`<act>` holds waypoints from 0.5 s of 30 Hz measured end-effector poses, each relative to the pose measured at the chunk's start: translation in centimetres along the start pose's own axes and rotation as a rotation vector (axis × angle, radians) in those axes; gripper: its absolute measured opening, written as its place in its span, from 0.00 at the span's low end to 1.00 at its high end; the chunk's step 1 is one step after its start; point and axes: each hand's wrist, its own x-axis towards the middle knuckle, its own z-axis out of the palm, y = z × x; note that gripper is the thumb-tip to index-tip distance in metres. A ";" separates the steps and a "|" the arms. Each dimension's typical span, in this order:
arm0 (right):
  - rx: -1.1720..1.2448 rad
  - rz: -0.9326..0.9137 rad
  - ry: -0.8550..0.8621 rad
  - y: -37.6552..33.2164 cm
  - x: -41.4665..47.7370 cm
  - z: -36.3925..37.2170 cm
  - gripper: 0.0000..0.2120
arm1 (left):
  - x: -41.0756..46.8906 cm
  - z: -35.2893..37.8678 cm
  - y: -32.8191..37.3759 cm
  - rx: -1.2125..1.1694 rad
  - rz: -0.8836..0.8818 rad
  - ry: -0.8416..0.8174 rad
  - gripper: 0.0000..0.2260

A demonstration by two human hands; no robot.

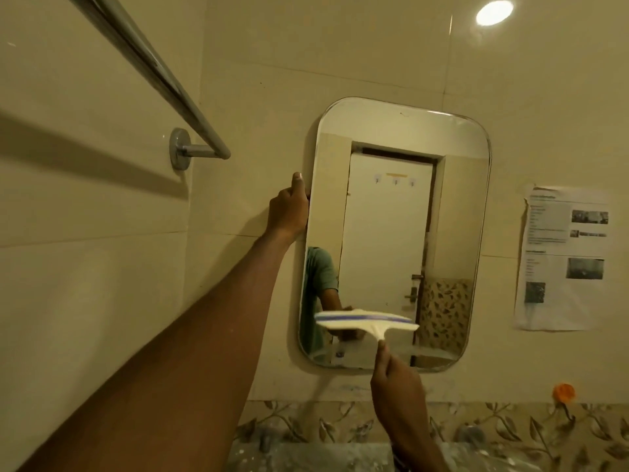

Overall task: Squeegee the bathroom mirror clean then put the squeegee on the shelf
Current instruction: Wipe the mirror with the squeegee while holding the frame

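A rounded rectangular mirror (401, 165) hangs on the beige tiled wall at the centre. My left hand (289, 207) grips its left edge, thumb up along the rim. My right hand (396, 379) holds the handle of a white squeegee (366, 322) with a blue stripe. The squeegee's blade lies roughly level across the lower part of the glass. The mirror reflects a white door, a green sleeve and the squeegee. No shelf is in view.
A chrome towel bar (153, 73) runs along the left wall above my left arm. A printed paper sheet (565, 260) is stuck to the wall right of the mirror. An orange hook (564, 392) sits lower right, above a leaf-patterned tile band (493, 427).
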 end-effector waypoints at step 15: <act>0.149 -0.201 0.120 -9.7 10.2 -4.7 0.24 | 0.1 -0.6 0.0 -0.097 -0.071 -0.041 0.33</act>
